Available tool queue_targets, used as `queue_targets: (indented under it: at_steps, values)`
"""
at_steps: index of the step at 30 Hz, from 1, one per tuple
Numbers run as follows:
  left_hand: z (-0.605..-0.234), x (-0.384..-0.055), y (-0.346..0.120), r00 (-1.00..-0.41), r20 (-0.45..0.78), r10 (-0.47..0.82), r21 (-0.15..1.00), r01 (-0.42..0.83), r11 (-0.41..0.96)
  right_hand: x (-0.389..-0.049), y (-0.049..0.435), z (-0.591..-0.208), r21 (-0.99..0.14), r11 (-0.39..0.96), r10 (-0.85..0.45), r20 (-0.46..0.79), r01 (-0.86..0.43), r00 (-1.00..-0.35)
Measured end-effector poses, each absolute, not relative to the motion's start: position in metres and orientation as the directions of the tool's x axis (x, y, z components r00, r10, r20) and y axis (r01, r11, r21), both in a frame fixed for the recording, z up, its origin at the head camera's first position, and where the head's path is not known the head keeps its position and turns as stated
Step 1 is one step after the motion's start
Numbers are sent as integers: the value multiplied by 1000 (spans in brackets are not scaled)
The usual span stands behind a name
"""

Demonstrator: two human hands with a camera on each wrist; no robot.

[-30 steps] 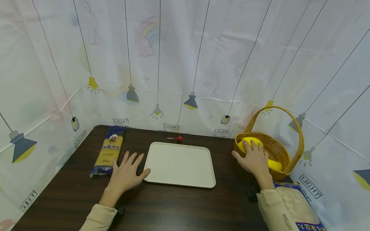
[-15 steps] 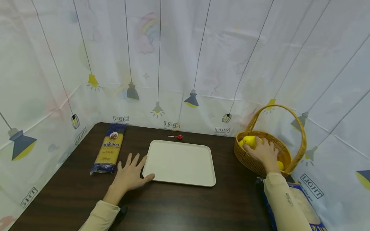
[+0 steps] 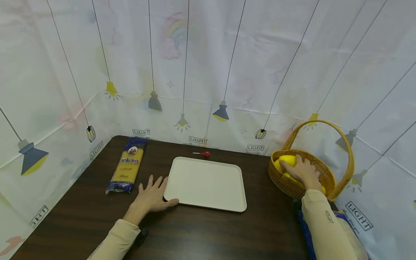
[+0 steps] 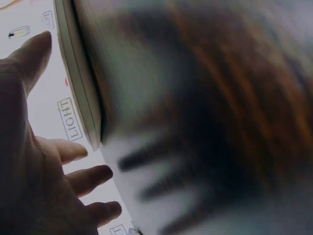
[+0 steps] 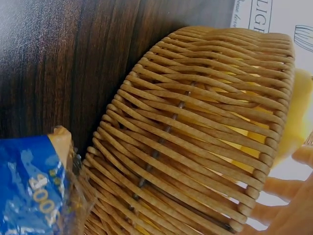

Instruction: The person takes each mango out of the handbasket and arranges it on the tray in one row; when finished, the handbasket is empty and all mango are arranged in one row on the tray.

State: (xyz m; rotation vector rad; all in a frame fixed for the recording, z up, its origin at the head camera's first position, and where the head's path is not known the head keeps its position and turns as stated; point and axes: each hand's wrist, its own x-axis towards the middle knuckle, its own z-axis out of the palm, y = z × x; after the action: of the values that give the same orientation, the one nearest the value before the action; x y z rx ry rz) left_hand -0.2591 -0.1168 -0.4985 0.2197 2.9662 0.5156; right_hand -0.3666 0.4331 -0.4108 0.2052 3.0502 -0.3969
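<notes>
Wicker basket [image 3: 281,182]: woven, hoop-handled, at the table [image 3: 208,236]'s far right corner; smooth yellow fruit [image 3: 287,159] inside, partly hidden.
Right hand [image 3: 304,172]: over the fruit, fingertips hidden; I cannot tell whether it grips.
Left hand [image 3: 150,198]: fingers spread, holding nothing, by the flat tray [image 3: 208,184]'s near left corner; contact unclear.

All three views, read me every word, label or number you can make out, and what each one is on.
"ankara": yellow-and-blue packet; its smaller print is unreadable.
"LIGHT", repeated: wall cloth; the script beneath is too small.
Right sleeve: lettering, too small to read surely.
"500", probably: blue bag; the characters around it are unclear.
</notes>
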Motion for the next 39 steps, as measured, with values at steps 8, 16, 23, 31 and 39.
queue_targets:
  at_steps: [8,16,23,31,39]
  values:
    - [-499,-260,-112,-969,-152,195,372,127,919,-366,440,-415,-295,939,134,-163,177,-978]
    - [-501,-260,-115,-962,-173,212,374,134,918,-369,441,-421,-313,940,109,-103,136,-989]
    - [-499,-262,-116,-968,-157,197,386,123,914,-367,421,-412,-347,937,51,35,35,-998]
    - [-496,-259,-117,-967,-164,193,397,114,911,-358,368,-401,-360,929,-29,166,-88,-986]
    - [-496,-259,-116,-967,-154,203,393,129,911,-358,306,-411,-407,885,-151,211,-227,-966]
